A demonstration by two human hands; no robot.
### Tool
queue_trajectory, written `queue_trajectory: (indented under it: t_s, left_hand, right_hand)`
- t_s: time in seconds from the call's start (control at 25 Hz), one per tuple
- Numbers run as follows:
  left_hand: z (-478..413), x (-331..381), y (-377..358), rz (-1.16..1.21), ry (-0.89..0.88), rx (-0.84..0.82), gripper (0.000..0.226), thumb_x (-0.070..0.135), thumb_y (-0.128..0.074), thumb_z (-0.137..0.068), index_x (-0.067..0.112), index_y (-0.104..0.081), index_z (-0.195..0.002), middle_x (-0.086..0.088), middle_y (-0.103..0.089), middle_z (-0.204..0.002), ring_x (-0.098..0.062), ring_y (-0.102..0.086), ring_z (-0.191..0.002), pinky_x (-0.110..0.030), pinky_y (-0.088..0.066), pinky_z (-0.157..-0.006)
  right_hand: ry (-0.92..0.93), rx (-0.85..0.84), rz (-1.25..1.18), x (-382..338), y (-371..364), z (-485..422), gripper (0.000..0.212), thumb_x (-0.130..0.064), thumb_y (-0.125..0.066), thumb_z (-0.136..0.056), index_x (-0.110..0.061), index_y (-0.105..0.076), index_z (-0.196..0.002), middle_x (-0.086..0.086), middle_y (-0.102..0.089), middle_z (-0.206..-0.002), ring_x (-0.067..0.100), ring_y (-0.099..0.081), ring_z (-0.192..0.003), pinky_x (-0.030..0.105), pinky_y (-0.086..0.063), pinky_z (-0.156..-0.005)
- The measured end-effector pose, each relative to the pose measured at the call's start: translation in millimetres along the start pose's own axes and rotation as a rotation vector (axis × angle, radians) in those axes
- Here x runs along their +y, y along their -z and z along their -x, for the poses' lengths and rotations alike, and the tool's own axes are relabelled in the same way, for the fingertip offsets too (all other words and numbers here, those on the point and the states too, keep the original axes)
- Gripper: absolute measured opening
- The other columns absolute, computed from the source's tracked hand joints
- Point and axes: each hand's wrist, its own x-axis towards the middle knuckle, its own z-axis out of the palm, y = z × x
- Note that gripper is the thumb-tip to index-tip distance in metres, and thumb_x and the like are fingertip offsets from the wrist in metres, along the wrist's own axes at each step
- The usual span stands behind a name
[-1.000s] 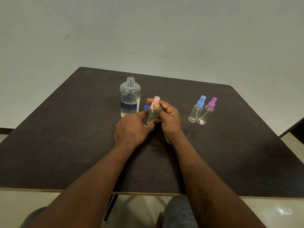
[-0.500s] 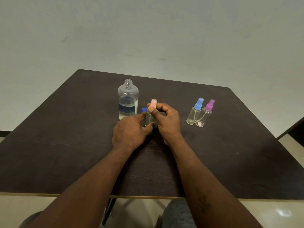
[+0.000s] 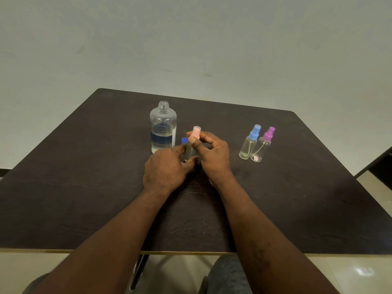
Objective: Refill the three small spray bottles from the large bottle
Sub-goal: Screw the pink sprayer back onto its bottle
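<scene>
The right grip (image 3: 214, 154) pinches the pale pink plastic spray cap (image 3: 196, 132) between its thumb and curled fingers. The left grip (image 3: 167, 169) wraps the body of the small clear plastic spray bottle (image 3: 189, 152) that carries that cap, low against the dark brown wood-grain worktop (image 3: 84, 187). The bottle stands near upright at frame centre, its long axis running up the frame. With one grip above the other on that axis, any twist must turn about that line. Whether the cap is going on or coming off I cannot tell.

Just to the upper left, nearer the left grip, stands the large clear plastic bottle (image 3: 163, 128), neck open and partly full. A small blue cap (image 3: 184, 140) lies between it and the hands. Well apart at right centre, a clear spray bottle with a blue cap (image 3: 249, 145) and a clear spray bottle with a purple cap (image 3: 263, 146) stand side by side. A pale plain wall (image 3: 191, 39) fills the upper frame.
</scene>
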Motion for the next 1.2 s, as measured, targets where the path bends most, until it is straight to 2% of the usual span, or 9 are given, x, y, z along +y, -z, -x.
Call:
queue_trajectory:
  t_s: [0.16,0.4,0.52,0.64,0.88,1.0,1.12,1.2]
  left_hand:
    - [-1.7,-2.0,-2.4,0.013,-0.012,-0.015,0.053,0.068,-0.058,-0.094,0.04,-0.061,-0.139,0.012,-0.06,-0.082,-0.011,-0.059,-0.08,-0.03,-0.043,-0.07]
    - [-0.8,-1.1,-2.0,-0.013,-0.018,-0.012,0.052,0.069,-0.056,-0.095,0.04,-0.062,-0.138,0.013,-0.059,-0.08,-0.012,-0.059,-0.078,-0.031,-0.044,-0.068]
    - [-0.3,-0.9,-2.0,-0.036,-0.018,-0.031,0.054,0.071,-0.053,-0.095,0.04,-0.061,-0.138,0.014,-0.053,-0.071,-0.011,-0.059,-0.074,-0.031,-0.045,-0.066]
    - [-1.2,-1.6,-1.5,-0.041,-0.009,-0.048,0.056,0.071,-0.052,-0.095,0.042,-0.058,-0.142,0.014,-0.052,-0.069,-0.011,-0.059,-0.074,-0.031,-0.046,-0.067]
    - [-0.3,0.1,-0.1,-0.051,-0.013,-0.046,0.057,0.072,-0.049,-0.095,0.041,-0.058,-0.142,0.012,-0.055,-0.071,-0.011,-0.059,-0.072,-0.031,-0.045,-0.065]
    - [-0.9,-1.0,1.1,-0.051,-0.01,-0.041,0.058,0.072,-0.049,-0.094,0.041,-0.058,-0.142,0.011,-0.06,-0.072,-0.012,-0.062,-0.073,-0.032,-0.048,-0.065]
    - [0.9,-1.1,-0.2,-0.046,-0.006,-0.025,0.057,0.072,-0.051,-0.095,0.042,-0.057,-0.143,0.01,-0.063,-0.076,-0.015,-0.062,-0.076,-0.033,-0.047,-0.067]
    - [0.6,-1.3,-1.3,-0.041,-0.002,-0.004,0.059,0.071,-0.051,-0.095,0.042,-0.053,-0.147,0.007,-0.065,-0.084,-0.017,-0.06,-0.081,-0.034,-0.046,-0.069]
  right_hand:
    - [0.027,0.061,0.08,6.7,-0.2,-2.7,0.033,-0.049,-0.081,-0.08,-0.024,-0.084,-0.101,-0.009,-0.08,-0.107,0.017,-0.069,-0.115,0.048,-0.054,-0.103]
    - [-0.014,0.079,-0.001,8.3,-4.0,-4.5,0.021,-0.029,-0.088,-0.082,-0.015,-0.077,-0.092,0.001,-0.076,-0.102,0.022,-0.07,-0.105,0.054,-0.055,-0.099]
    - [-0.046,0.077,-0.03,7.8,-11.1,-3.2,0.031,-0.036,-0.085,-0.08,-0.012,-0.07,-0.092,0.01,-0.074,-0.1,0.03,-0.069,-0.103,0.058,-0.056,-0.096]
    - [-0.023,0.091,-0.037,6.5,-13.3,-2.9,0.035,-0.036,-0.084,-0.08,-0.007,-0.069,-0.092,0.012,-0.073,-0.097,0.032,-0.068,-0.101,0.055,-0.056,-0.095]
    - [-0.028,0.114,-0.029,5.1,-14.2,0.0,0.025,-0.028,-0.086,-0.084,-0.011,-0.068,-0.089,-0.006,-0.07,-0.086,0.015,-0.063,-0.089,0.044,-0.055,-0.087]
    - [-0.056,0.134,-0.019,1.5,-14.9,5.0,0.026,-0.036,-0.084,-0.085,-0.018,-0.071,-0.097,-0.004,-0.075,-0.096,0.016,-0.066,-0.094,0.041,-0.057,-0.088]
    - [-0.076,0.185,-0.02,-1.7,-10.0,14.3,0.039,-0.05,-0.079,-0.084,-0.023,-0.07,-0.11,-0.004,-0.074,-0.107,0.012,-0.067,-0.098,0.034,-0.06,-0.088]
    - [-0.095,0.212,-0.029,-1.3,-0.6,21.4,0.033,-0.042,-0.08,-0.089,-0.02,-0.069,-0.112,-0.003,-0.072,-0.109,0.007,-0.066,-0.097,0.025,-0.058,-0.085]
